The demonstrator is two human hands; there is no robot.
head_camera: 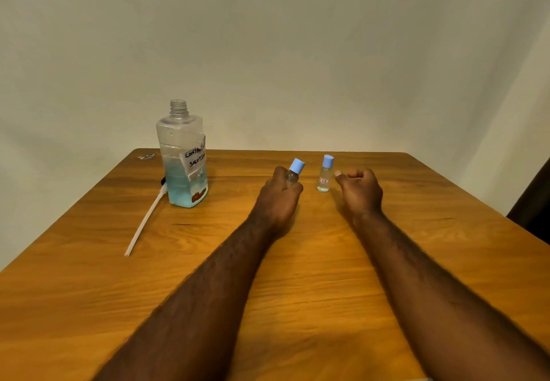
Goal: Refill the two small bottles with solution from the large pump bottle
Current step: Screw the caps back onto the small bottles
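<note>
One large solution bottle (183, 169), two small blue-capped bottles (296, 167) (324, 178) (three bottles altogether), one pump dip tube (144, 220), one wooden table (312, 276).

Tilted small bottle (294, 172) in left hand (278, 194)

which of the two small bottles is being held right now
The tilted small bottle, gripped by the left hand. The labelled small bottle stands upright on the table, untouched, just left of the right hand.

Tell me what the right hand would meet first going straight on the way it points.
Likely the standing small bottle, just ahead-left of the right hand; depth is unclear, so it may pass beside it.
</note>
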